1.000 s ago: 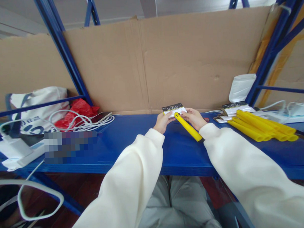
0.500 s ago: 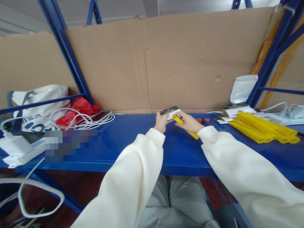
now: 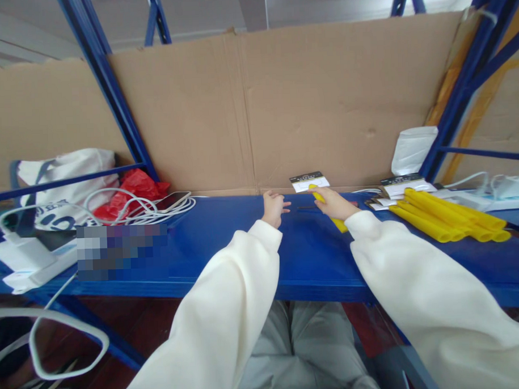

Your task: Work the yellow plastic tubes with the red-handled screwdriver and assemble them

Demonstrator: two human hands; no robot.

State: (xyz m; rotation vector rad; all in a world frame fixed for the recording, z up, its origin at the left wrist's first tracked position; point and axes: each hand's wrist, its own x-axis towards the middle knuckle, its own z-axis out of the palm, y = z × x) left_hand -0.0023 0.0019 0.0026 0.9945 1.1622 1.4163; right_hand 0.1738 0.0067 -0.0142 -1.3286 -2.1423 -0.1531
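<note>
My right hand is closed around a yellow tube that slants across the blue tabletop. At the tube's far end a black-and-white header card stands out beyond my fingers. My left hand is held to the left of the card, empty, with its fingers apart and pointing right. Between the hands, the thin dark shaft of what looks like a screwdriver lies on the table, its handle mostly hidden behind my right hand.
A pile of several yellow tubes with header cards lies at the right. A white pouch leans near the blue upright. On the left are white cables, a red plastic bag and a cloth bag. Cardboard walls the back.
My left hand has let go of the header card and drawn back slightly left with its fingers spread. My right hand has moved a little right, carrying the yellow tube and card.
</note>
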